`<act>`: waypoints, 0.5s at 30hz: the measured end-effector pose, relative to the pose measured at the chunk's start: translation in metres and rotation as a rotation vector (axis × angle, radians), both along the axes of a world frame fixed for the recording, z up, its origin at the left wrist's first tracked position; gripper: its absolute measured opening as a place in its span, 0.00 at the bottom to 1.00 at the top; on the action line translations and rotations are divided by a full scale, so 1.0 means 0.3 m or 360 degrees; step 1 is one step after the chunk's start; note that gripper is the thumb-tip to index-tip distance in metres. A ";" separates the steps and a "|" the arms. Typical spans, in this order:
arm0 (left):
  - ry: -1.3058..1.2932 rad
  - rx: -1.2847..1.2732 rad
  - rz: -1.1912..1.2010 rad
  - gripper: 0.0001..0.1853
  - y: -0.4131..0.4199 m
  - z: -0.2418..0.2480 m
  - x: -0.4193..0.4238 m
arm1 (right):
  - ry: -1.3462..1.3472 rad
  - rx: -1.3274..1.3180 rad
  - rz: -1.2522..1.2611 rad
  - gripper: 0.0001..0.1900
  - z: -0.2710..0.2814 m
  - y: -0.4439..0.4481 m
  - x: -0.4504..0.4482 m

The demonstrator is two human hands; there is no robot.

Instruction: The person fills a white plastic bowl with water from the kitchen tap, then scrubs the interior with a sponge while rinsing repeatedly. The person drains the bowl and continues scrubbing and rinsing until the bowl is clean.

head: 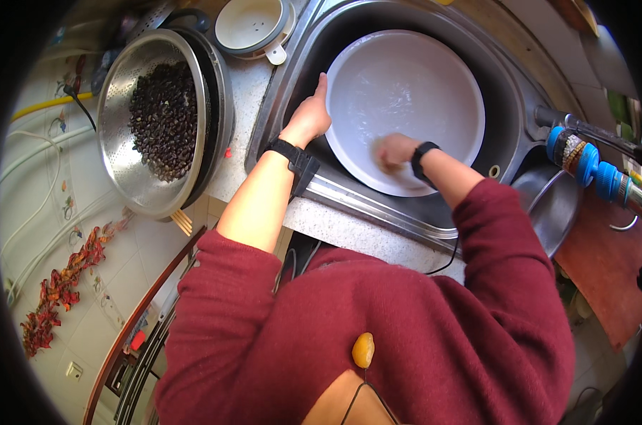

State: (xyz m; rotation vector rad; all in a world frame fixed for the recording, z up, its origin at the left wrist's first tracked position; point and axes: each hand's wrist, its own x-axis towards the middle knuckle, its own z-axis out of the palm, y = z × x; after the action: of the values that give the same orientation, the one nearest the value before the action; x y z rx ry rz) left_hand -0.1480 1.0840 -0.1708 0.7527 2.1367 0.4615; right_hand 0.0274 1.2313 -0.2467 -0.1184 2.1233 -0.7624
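Note:
A large round white basin [422, 79] sits tilted in the dark sink [499, 79]. My left hand [310, 114] is at the basin's left edge, its index finger stretched along the outside of the rim; its other fingers are partly hidden. Inside the basin, near the lower rim, is my right hand [398, 151], blurred, with a brownish thing [382, 155] at its fingers that is too blurred to name. The inner surface of the basin shines wet. Black bands circle both my wrists.
Left of the sink, a perforated metal colander [113, 138] holds dark beans or seeds [164, 122]. White strainer-like containers [249, 24] stand at the back left. A tap with blue fittings [586, 164] reaches in from the right, above a metal bowl [547, 207].

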 end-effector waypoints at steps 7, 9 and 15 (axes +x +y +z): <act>-0.0104 -0.0044 0.0058 0.50 0.007 0.008 0.000 | 0.0173 0.0094 -0.0221 0.11 -0.050 -0.056 -0.003; -0.0039 -0.0006 0.0012 0.47 -0.003 0.003 0.001 | -0.0080 -0.0132 -0.0356 0.11 -0.036 -0.033 0.030; 0.0012 0.0014 -0.0071 0.42 -0.003 -0.013 -0.003 | 0.0149 -0.0809 -0.1522 0.07 -0.058 -0.118 -0.127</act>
State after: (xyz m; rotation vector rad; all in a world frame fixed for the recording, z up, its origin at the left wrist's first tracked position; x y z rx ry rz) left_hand -0.1490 1.0832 -0.1746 0.8068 2.1218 0.4448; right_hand -0.0107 1.1960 -0.2640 0.6488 1.9640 -1.8649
